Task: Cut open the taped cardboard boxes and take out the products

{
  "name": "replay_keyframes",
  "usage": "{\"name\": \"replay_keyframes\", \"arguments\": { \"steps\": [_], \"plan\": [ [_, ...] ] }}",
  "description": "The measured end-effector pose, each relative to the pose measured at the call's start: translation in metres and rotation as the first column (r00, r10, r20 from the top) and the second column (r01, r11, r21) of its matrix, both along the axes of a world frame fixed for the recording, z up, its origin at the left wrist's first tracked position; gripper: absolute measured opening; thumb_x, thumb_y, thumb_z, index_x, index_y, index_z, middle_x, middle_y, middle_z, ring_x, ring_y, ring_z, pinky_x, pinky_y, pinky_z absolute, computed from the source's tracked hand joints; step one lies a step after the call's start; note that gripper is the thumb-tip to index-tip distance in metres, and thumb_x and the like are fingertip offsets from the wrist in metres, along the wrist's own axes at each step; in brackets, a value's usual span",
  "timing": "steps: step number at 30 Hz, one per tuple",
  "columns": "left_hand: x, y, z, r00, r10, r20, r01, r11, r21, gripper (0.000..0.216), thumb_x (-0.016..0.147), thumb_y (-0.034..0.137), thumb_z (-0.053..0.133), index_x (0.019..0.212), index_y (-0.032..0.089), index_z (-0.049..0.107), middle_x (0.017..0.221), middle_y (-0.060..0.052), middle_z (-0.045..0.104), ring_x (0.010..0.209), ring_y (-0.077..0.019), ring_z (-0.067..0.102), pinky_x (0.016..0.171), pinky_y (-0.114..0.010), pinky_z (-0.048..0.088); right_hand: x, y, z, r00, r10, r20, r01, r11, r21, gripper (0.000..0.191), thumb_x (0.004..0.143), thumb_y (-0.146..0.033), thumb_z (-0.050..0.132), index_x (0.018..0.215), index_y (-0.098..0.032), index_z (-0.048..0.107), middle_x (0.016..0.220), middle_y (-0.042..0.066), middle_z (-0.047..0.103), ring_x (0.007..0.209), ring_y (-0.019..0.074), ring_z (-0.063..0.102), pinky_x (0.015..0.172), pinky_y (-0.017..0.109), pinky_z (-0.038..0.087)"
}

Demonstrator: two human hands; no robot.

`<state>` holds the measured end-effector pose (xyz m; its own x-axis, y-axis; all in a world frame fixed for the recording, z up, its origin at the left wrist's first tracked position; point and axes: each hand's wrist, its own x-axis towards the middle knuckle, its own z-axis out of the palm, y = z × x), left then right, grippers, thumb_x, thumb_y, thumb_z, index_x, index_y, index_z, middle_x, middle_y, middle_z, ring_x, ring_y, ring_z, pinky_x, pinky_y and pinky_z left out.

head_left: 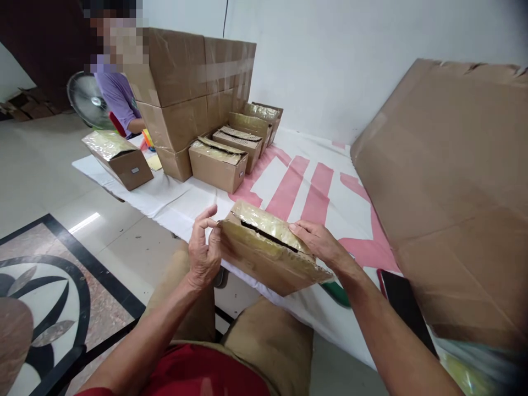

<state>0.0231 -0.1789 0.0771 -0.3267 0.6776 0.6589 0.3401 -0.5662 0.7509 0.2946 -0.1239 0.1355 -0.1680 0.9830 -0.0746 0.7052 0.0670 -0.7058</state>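
My left hand [205, 245] pinches one corner of one carton [264, 264], fingertips nearly together; my right hand [315, 239] clasps its top, half curled. The carton is over the tablecloth's [313, 146] near edge. Beyond: at least four small cartons [216, 168], one stack [177, 71]. Cloth spans rightward to one cardboard panel [445, 192].

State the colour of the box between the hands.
The box is brown, with a shiny yellowish top; see the head view.
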Motion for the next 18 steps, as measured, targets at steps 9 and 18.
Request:
{"name": "replay_keyframes", "arguments": {
  "steps": [9, 18],
  "plan": [
    [-0.036, -0.016, 0.006, 0.928, -0.365, -0.074, 0.363, 0.931, -0.042, 0.017, 0.094, 0.012, 0.064, 0.104, 0.025, 0.066, 0.097, -0.005, 0.078, 0.119, -0.0234, 0.072, 0.102, -0.04, 0.057, -0.004, -0.032, 0.01, 0.998, 0.06, 0.03, -0.066, 0.947, 0.313, 0.045, 0.09, -0.056, 0.062, 0.122, -0.025, 0.071, 0.133, 0.012, 0.072, 0.125, 0.0322, 0.064, 0.103, 0.048, 0.051],
    [-0.041, -0.013, 0.002, 0.914, -0.342, -0.219, 0.348, 0.938, -0.013, 0.025, 0.1, 0.041, 0.066, 0.081, 0.024, 0.065, 0.09, -0.01, 0.078, 0.112, -0.0276, 0.072, 0.097, -0.048, 0.06, -0.015, -0.046, 0.037, 0.87, 0.146, 0.471, -0.348, 0.858, 0.377, 0.027, 0.101, -0.03, 0.049, 0.108, -0.023, 0.074, 0.11, 0.009, 0.081, 0.101, 0.0275, 0.072, 0.089, 0.042, 0.046]
  ]
}}
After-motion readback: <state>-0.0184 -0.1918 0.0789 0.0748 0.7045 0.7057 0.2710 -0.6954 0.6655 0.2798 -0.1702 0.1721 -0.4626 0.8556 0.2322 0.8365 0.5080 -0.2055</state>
